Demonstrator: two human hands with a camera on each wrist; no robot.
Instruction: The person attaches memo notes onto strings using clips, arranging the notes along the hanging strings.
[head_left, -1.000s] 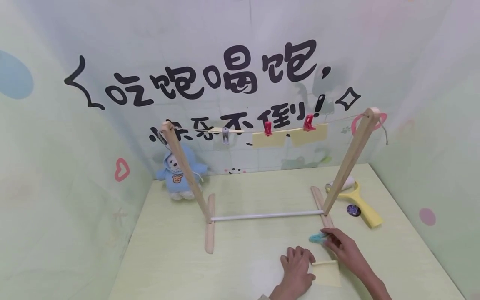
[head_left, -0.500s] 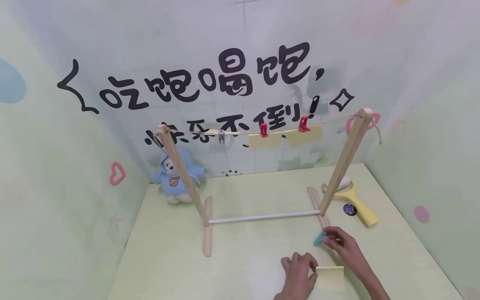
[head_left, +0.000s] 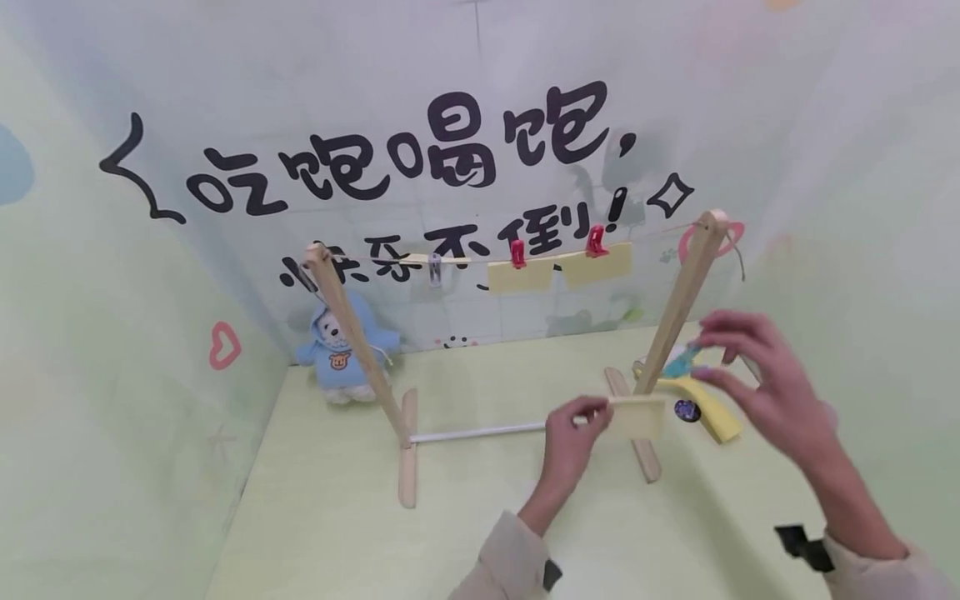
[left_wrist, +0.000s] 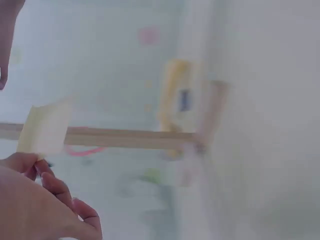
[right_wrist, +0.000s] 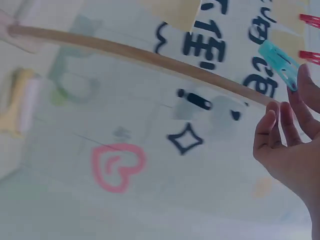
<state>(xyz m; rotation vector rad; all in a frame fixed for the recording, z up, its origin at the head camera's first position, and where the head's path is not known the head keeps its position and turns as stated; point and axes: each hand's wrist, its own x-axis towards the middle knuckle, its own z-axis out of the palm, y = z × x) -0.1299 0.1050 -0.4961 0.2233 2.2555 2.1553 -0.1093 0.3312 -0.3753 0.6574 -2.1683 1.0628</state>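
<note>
My left hand (head_left: 572, 437) pinches a folded pale yellow paper (head_left: 633, 419) by its left end, raised in front of the rack's right foot. The left wrist view shows the same paper (left_wrist: 47, 127) between thumb and fingertips. Right of it, my right hand (head_left: 772, 387) pinches a turquoise clothespin (head_left: 682, 363) near the right post. In the right wrist view the clothespin (right_wrist: 280, 65) points away from the fingers. Over the rack runs a string, where two red clothespins (head_left: 518, 254) hold yellow papers (head_left: 597, 267) and a greyish clothespin (head_left: 435, 271) holds another.
The wooden rack has a left post (head_left: 356, 342), a right post (head_left: 682, 304) and a white crossbar (head_left: 480, 432) low between them. A blue-hooded plush toy (head_left: 341, 354) sits behind the left post. Behind the right post lie a yellow-handled lint roller (head_left: 712, 408) and a dark round disc (head_left: 687, 411).
Both hands have risen from the tabletop toward the rack's right side. The left hand has lifted the yellow paper; the right carries the turquoise clothespin up. The head view has shifted slightly.
</note>
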